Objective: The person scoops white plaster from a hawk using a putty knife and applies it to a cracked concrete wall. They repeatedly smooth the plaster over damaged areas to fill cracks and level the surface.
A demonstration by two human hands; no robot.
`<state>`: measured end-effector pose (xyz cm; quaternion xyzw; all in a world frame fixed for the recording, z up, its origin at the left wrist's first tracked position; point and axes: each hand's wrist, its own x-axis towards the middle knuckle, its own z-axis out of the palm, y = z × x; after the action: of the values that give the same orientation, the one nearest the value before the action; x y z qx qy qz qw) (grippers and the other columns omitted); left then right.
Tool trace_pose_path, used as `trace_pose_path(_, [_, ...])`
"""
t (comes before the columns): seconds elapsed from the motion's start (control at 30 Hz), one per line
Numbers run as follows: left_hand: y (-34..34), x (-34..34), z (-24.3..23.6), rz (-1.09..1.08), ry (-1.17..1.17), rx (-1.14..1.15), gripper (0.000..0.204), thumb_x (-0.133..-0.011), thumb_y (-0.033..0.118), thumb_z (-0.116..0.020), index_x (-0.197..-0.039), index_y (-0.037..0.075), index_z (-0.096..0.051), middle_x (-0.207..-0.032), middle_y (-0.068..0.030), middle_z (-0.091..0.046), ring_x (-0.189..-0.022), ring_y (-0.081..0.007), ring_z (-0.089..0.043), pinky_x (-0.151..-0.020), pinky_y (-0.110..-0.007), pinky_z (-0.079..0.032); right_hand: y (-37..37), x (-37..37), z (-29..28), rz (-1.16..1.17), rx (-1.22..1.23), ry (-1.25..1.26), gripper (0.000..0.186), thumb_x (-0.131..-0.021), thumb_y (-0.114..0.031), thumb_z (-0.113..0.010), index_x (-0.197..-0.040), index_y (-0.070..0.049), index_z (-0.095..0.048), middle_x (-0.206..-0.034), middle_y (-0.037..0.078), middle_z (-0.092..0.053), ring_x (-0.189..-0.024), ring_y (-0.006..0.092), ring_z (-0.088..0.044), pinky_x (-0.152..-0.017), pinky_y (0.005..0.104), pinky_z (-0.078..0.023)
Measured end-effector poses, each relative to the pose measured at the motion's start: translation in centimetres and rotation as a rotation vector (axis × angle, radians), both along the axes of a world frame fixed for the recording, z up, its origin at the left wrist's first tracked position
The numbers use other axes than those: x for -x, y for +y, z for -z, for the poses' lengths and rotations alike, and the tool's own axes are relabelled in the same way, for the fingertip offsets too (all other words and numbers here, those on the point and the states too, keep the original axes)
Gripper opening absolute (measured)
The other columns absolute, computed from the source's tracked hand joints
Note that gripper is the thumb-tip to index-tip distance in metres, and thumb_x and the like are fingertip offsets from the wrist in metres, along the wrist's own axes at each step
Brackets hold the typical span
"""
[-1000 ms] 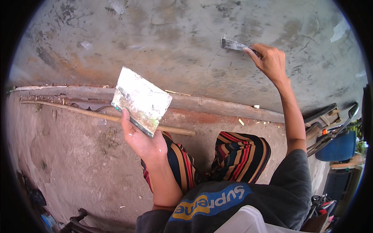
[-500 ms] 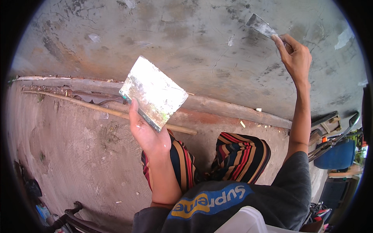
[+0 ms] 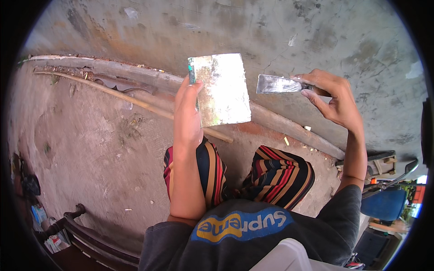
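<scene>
In my left hand (image 3: 187, 108) is a flat, roughly square board (image 3: 224, 90), gripped by its left edge. Bright white putty-like paste covers much of its face, with brownish smears and a green patch near that edge. My right hand (image 3: 332, 95) pinches a putty knife (image 3: 278, 84) near its handle. The blade is streaked white and points left at the board, with a small gap between them. Beyond both hands is a grey plastered wall (image 3: 149, 34) with cracks, dark stains and pale patches.
A ledge (image 3: 280, 119) runs along the wall's foot. A long wooden pole (image 3: 122, 95) lies on the dirt floor (image 3: 104, 149). At the right are a blue barrel (image 3: 384, 204) and a wooden frame (image 3: 383, 166). Dark curved furniture (image 3: 90, 232) stands lower left; my knees in striped cloth (image 3: 282, 176) are below.
My right hand has brought the putty knife down and left, away from the wall, close to the board. The board has turned more upright and moved right and slightly up.
</scene>
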<state>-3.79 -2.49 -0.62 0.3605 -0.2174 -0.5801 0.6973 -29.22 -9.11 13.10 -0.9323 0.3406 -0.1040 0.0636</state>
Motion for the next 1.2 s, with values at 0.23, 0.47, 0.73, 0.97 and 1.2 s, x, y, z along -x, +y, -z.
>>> trace_pose_path(0.23, [-0.4,0.6,-0.5,-0.015,-0.512,-0.114,0.041,-0.095,0.022,-0.044,-0.123,-0.008,-0.051,-0.114,-0.0141,-0.060,-0.104,-0.0208,-0.057,-0.093,-0.030,-0.040,3.0,-2.8,-0.6,-0.192,0.628,0.352,0.037,-0.070,-0.023,-0.070,-0.106,-0.018,-0.071,-0.081,-0.001,-0.056,-0.072,0.0154,-0.054,-0.059,0.0291,-0.043])
trace_pose_path(0.47, [-0.8,1.5,0.2,-0.093,-0.663,-0.079,0.033,-0.093,0.016,-0.038,-0.111,-0.006,-0.055,-0.096,-0.0216,-0.064,-0.087,-0.0292,-0.060,-0.082,-0.039,-0.044,3.7,-5.4,0.6,-0.282,0.569,0.342,0.037,-0.071,-0.027,-0.068,-0.106,-0.014,-0.069,-0.083,0.000,-0.054,-0.075,0.0154,-0.052,-0.062,0.0281,-0.042])
trace_pose_path(0.73, [-1.0,1.3,0.4,-0.128,-0.695,-0.085,0.034,-0.092,0.016,-0.038,-0.111,-0.007,-0.056,-0.097,-0.0208,-0.064,-0.088,-0.0283,-0.060,-0.083,-0.038,-0.044,4.8,-5.2,0.2,-0.327,0.480,0.459,0.049,-0.069,-0.017,-0.061,-0.118,-0.020,-0.066,-0.092,0.000,-0.058,-0.081,0.0161,-0.054,-0.067,0.0290,-0.043])
trace_pose_path(0.97, [-0.4,1.0,-0.4,-0.076,-0.436,-0.119,0.035,-0.094,0.017,-0.038,-0.114,-0.007,-0.055,-0.101,-0.0136,-0.063,-0.091,-0.0191,-0.058,-0.084,-0.031,-0.044,1.8,-3.8,-1.3,-0.087,-0.012,0.221,0.040,-0.074,-0.009,-0.069,-0.114,-0.011,-0.068,-0.083,0.004,-0.064,-0.071,0.0204,-0.058,-0.063,0.0296,-0.046])
trace_pose_path(1.2, [-0.4,1.4,-1.5,-0.043,-0.220,-0.138,0.036,-0.095,0.017,-0.038,-0.120,-0.006,-0.051,-0.109,-0.0117,-0.060,-0.096,-0.0178,-0.056,-0.088,-0.030,-0.042,-1.5,0.5,1.0,0.112,-0.673,-0.226,0.041,-0.074,-0.006,-0.077,-0.114,-0.003,-0.066,-0.080,0.002,-0.063,-0.077,0.0124,-0.059,-0.074,0.0293,-0.050])
